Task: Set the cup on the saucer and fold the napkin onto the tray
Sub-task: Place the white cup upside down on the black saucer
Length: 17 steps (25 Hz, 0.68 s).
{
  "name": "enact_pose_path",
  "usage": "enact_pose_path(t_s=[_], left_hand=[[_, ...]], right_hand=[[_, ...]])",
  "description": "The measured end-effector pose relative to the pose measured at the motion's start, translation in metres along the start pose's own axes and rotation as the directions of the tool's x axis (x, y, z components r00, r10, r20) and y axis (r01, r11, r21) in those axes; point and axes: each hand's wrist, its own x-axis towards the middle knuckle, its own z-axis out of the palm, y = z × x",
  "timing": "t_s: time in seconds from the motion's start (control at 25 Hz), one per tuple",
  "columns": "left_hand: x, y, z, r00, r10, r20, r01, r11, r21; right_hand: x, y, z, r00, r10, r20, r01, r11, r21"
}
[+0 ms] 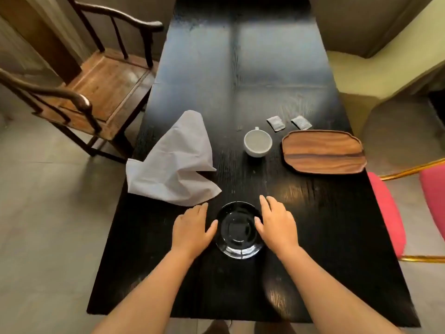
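Leftmost, a wooden armchair (96, 85) stands off the counter (313, 237), on the floor. White napkin (173, 162): crumpled, unfolded, lying on the counter's left side, one corner hanging just past the edge. Left hand (192, 227): flat, palm down, fingers extended, holding nothing; thumb touching the left rim of the black saucer (238, 230). Saucer sits empty near the front edge, between both hands. Right hand (277, 222): likewise flat and unclenched, thumb at the saucer's right rim. White cup (257, 142): upright on the counter beyond the saucer, handle pointing away, well apart from it. Two small sachets (275, 122) lie behind the cup. Wooden tray (323, 151): bare, just right of the cup. Red-cushioned chair (390, 220) at far right.
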Motion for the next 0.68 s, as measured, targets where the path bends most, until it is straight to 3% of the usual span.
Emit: enact_pose_path(t_s=[0.16, 0.36, 0.44, 0.56, 0.68], left_hand=[[-0.001, -0.004, 0.022, 0.971, -0.095, 0.220, 0.090, 0.995, 0.033], [0.001, 0.002, 0.035, 0.933, -0.141, 0.330, 0.126, 0.990, 0.066], [0.002, 0.008, 0.040, 0.914, -0.231, 0.335, 0.275, 0.957, -0.090], [0.000, 0.019, 0.045, 0.849, -0.398, 0.348, 0.520, 0.749, -0.411], [0.004, 0.034, 0.046, 0.834, -0.431, 0.344, 0.551, 0.645, -0.529]], right_hand=[[-0.004, 0.003, 0.023, 0.974, 0.069, 0.217, -0.062, 0.997, -0.039], [-0.002, 0.000, 0.034, 0.936, 0.146, 0.321, -0.148, 0.989, -0.016], [-0.002, 0.000, 0.034, 0.911, 0.195, 0.363, -0.249, 0.963, 0.108], [0.000, 0.003, 0.032, 0.881, 0.241, 0.406, -0.387, 0.861, 0.330], [0.004, 0.023, 0.028, 0.876, 0.285, 0.389, -0.456, 0.752, 0.477]])
